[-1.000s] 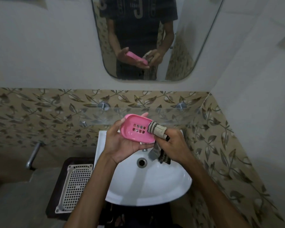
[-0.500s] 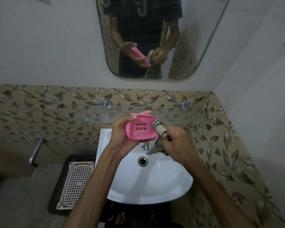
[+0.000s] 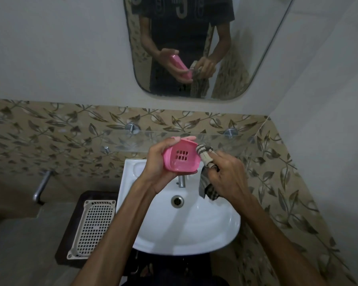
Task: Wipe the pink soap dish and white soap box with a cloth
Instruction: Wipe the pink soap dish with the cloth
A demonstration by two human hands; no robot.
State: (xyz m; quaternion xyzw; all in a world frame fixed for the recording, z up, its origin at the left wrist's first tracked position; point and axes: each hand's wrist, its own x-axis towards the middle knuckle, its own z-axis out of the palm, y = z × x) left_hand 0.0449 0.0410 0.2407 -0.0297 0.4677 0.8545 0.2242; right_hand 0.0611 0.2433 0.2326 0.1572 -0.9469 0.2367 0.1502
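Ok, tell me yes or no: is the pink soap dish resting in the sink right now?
No, the left hand grips the pink soap dish in the air above the sink.

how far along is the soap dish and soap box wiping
Nothing looks finished yet. In hand: the left hand holds the pink soap dish over the sink while the right hand presses the cloth against its right edge. Left: the white soap box, which isn't clearly in view here.
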